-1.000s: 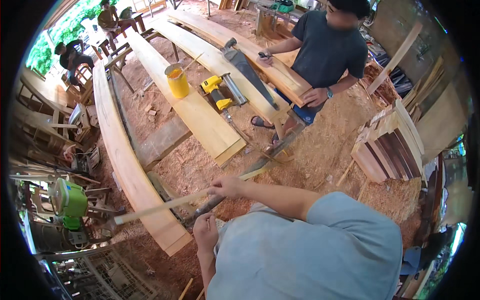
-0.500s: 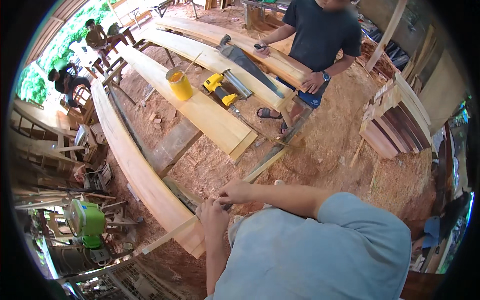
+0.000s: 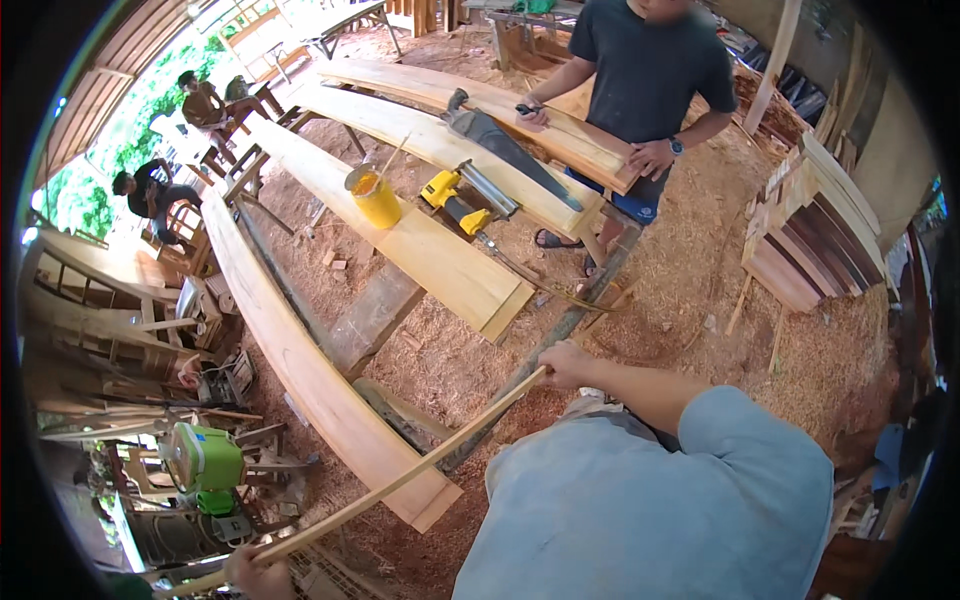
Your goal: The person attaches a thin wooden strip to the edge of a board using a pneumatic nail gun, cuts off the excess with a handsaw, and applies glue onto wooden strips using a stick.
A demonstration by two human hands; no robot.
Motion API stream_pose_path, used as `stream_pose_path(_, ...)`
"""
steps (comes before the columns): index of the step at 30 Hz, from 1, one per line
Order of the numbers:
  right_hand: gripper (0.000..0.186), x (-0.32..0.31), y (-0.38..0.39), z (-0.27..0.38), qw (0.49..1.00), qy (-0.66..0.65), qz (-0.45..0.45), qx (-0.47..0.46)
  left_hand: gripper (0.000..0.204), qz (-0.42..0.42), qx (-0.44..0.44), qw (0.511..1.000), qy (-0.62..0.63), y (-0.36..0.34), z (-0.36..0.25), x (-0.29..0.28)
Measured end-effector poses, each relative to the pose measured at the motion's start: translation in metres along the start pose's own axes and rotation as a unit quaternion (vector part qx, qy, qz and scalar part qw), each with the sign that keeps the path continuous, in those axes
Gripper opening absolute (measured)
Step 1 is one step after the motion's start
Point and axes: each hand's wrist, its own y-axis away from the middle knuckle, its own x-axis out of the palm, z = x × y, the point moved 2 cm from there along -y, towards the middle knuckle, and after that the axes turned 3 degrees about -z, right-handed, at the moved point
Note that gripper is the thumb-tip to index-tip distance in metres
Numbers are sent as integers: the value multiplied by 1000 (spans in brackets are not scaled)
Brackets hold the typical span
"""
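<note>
I grip a thin wooden strip (image 3: 455,440) at two places: my right hand (image 3: 566,366) is closed on its upper end, and my left hand (image 3: 258,572), partly in shadow at the lower left, holds it farther down. The strip runs diagonally across the near end of a long pale board (image 3: 305,365), beside a dark beam. Farther forward, a yellow can (image 3: 376,208) with a stick in it stands on another board (image 3: 460,275). A yellow nail gun (image 3: 448,200) and a handsaw (image 3: 515,160) lie on the boards to its right.
A co-worker (image 3: 645,85) in a dark shirt holds a plank (image 3: 570,135) opposite me. Two people sit at the back left. Stacked boards (image 3: 810,240) stand on the right, a green container (image 3: 205,460) at the lower left. Sawdust covers the floor (image 3: 680,290).
My hands, close together half a second ago, are now far apart on the strip: the left moved down and leftward, the right rightward and slightly up. The view has shifted somewhat.
</note>
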Motion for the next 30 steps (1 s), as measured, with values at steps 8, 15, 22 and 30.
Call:
stream_pose_path(8, 27, -81, -22, 142, 962, -233, 64, -129, 35, -116, 169, 966, -155, -71, -104, -50)
stream_pose_path(15, 29, -116, -2, 202, 908, -333, 81, -239, 23, -172, 202, 962, -61, -97, -99, -40)
stream_pose_path(22, 28, -148, 9, 154, 949, -256, 136, -120, 15, -54, 80, 995, -24, -47, -35, 28)
stream_pose_path(30, 21, -100, -39, 178, 983, -116, 48, -134, 26, 164, 19, 979, 124, 22, -97, 155)
